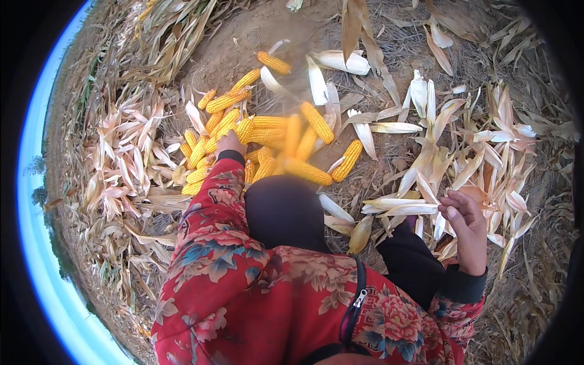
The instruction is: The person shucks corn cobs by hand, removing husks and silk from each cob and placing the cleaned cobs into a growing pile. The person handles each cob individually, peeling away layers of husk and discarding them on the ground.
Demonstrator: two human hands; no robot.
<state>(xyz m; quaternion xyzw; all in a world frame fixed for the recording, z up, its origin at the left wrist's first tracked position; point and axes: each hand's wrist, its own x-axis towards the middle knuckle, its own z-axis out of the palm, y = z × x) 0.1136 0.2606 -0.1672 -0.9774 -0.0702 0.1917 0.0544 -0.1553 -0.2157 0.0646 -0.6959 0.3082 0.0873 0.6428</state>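
My left hand (pixel 231 142) reaches into a heap of husked yellow corn ears (pixel 228 100), next to one ear (pixel 245 130). Its fingers are largely hidden, so whether they grip that ear cannot be made out. On the other side, my right hand (pixel 465 228) is raised, palm turned inward, fingers loosely curled and apart from the thumb, with nothing visible in it. Pale corn husks (pixel 401 207) lie by its fingertips. Between the hands, several more bare ears rest on the soil, among them one ear (pixel 347 160) at the heap's right edge.
My dark-clad knee (pixel 287 212) stands in front of the heap. Discarded husks (pixel 497 150) spread at the right, with more husks (pixel 127 159) at the left. A small closed husk (pixel 360 235) lies beside the knee. Dry stalks and leaves (pixel 169 41) cover the upper left ground.
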